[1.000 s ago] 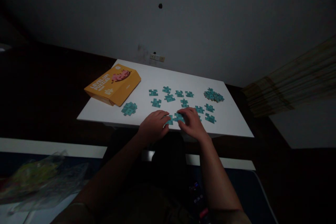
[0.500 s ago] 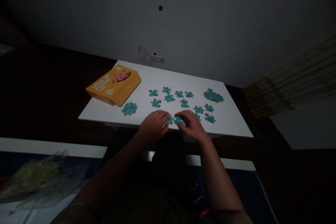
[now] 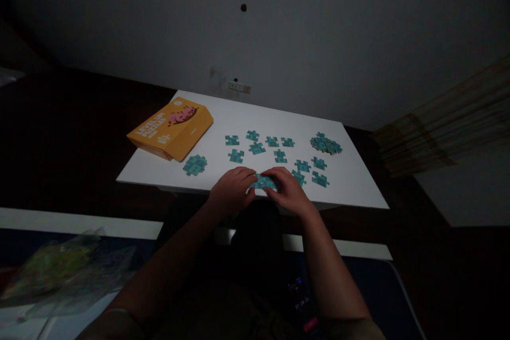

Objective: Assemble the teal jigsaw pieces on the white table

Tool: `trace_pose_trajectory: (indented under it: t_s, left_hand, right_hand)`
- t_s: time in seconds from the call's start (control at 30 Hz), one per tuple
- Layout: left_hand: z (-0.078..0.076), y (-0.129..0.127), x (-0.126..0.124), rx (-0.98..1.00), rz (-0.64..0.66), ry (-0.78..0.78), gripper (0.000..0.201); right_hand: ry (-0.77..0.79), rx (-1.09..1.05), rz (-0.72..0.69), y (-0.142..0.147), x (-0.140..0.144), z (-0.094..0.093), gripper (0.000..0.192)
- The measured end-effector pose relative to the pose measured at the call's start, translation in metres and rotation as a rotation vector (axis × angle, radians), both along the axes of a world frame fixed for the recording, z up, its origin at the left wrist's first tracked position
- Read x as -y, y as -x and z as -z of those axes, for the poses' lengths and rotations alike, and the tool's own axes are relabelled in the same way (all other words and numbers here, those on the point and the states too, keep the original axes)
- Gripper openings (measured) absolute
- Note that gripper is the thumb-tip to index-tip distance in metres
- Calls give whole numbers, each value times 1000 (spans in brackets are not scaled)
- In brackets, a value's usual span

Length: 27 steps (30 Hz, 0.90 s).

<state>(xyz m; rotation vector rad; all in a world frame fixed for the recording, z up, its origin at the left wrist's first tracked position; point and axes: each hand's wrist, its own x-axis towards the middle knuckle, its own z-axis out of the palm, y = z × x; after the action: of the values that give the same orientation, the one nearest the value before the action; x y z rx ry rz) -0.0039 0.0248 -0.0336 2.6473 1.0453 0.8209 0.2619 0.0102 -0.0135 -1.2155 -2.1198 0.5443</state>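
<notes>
Two teal jigsaw puzzle pieces (image 3: pixel 263 181) lie edge to edge at the front of the white table (image 3: pixel 239 111). My left hand (image 3: pixel 233 188) grips the left piece between thumb and fingers. From the other side, my right hand (image 3: pixel 290 189) pinches the right piece. Whether the pieces are fully locked together I cannot tell, as my fingers cover their outer ends. Beyond my hands, several loose teal pieces (image 3: pixel 257 148) are spread out singly. Another loose piece (image 3: pixel 298 178) lies just right of my right hand.
A small stack of pieces (image 3: pixel 195 165) sits left of my hands, near an orange puzzle box (image 3: pixel 171 128). A larger heap of pieces (image 3: pixel 325 144) is at the right. A phone (image 3: pixel 303 305) and a clear plastic bag (image 3: pixel 67 271) are below, by my seat.
My right hand has shifted slightly left, and the gap between the two held pieces has closed. The loose piece beside my right hand is more visible.
</notes>
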Motion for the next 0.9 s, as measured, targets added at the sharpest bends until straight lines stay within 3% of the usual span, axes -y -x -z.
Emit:
trace_pose_trajectory:
  t_s: [0.7, 0.9]
  left_hand:
    - [-2, -1, 0, -6, 0, -3, 34]
    - [-2, -1, 3, 12, -4, -7, 29]
  right_hand:
    - [23, -4, 34, 0, 0, 3, 35]
    - [-44, 36, 74, -3, 7, 3, 35]
